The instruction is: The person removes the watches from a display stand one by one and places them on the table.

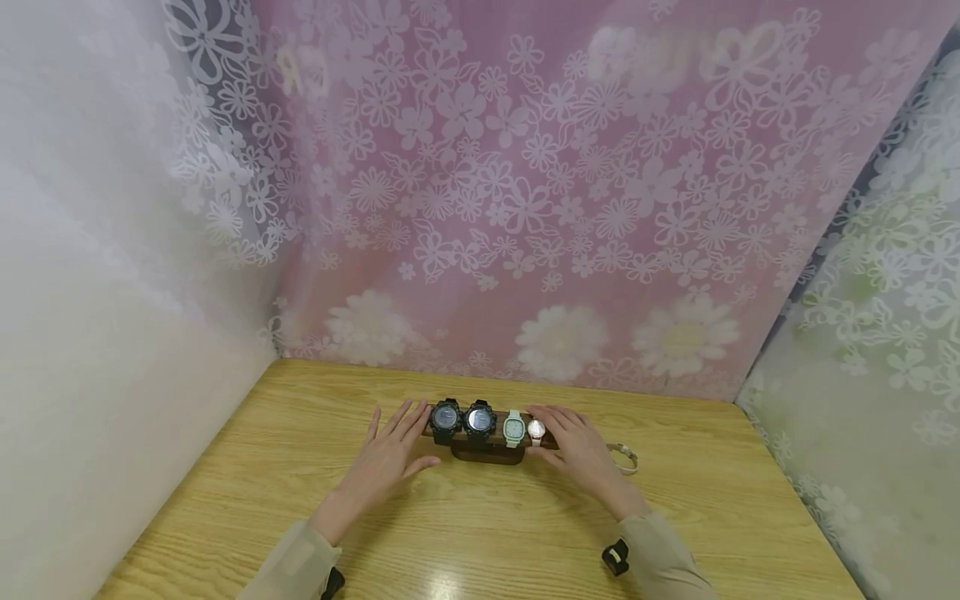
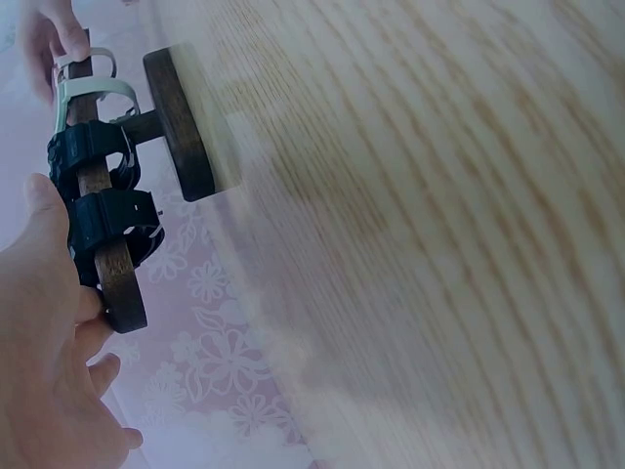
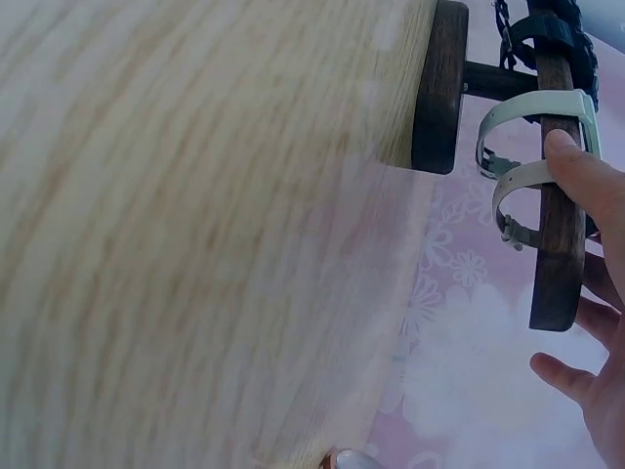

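Note:
A dark wooden watch stand [image 1: 487,456], its bar raised on a post over a flat base, holds several watches side by side. Two bulky black watches [image 1: 462,419] occupy the left part. Right of them come a mint-green square watch [image 1: 513,427] and a small white-strapped round watch [image 1: 536,430]. My left hand [image 1: 386,454] touches the bar's left end with extended fingers, its thumb held apart in front. At the right end, my right hand [image 1: 577,448] grips the bar [image 3: 558,283], thumb in front and fingers behind, beside the white strap.
Another light-strapped watch [image 1: 626,458] lies on the wooden table [image 1: 480,525], to the right of my right hand and partly hidden by it. Behind the table hangs a pink flowered curtain [image 1: 487,208]; pale curtains flank both sides.

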The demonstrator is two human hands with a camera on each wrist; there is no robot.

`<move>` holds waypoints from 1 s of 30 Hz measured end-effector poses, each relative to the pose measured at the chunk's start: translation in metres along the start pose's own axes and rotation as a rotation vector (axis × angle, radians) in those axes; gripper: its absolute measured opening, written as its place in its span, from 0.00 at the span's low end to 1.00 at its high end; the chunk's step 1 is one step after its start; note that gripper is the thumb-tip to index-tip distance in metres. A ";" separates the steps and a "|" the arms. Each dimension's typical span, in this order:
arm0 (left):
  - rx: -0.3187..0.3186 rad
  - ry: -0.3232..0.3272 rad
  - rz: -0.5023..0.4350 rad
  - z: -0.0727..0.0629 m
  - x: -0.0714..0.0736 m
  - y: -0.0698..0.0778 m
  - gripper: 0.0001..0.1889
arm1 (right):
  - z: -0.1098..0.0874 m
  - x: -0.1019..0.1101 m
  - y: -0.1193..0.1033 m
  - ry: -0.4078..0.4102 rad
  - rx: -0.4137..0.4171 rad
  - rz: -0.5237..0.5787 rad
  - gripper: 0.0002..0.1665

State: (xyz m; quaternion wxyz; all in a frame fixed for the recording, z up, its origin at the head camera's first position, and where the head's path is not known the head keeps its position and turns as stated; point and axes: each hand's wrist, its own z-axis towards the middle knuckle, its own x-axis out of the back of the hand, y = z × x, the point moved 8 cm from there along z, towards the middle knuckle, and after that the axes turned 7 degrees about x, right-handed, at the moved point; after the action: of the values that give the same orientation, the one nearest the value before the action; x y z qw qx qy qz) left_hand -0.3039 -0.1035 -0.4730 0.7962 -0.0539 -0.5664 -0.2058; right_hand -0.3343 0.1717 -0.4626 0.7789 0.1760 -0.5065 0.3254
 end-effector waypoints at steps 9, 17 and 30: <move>-0.005 0.010 -0.006 0.000 0.001 0.000 0.44 | -0.006 0.004 0.006 0.029 0.035 -0.031 0.42; -0.007 0.010 0.001 0.000 0.000 0.000 0.44 | -0.011 0.008 0.010 0.036 0.057 -0.045 0.42; 0.000 -0.001 0.006 0.000 -0.001 0.000 0.43 | -0.018 0.014 0.018 0.025 0.029 -0.031 0.42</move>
State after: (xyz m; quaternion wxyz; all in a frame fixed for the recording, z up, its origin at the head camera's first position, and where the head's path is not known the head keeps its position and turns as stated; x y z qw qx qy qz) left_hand -0.3045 -0.1036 -0.4739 0.7966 -0.0558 -0.5666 -0.2034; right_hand -0.3304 0.2002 -0.4590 0.7876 0.1911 -0.4890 0.3226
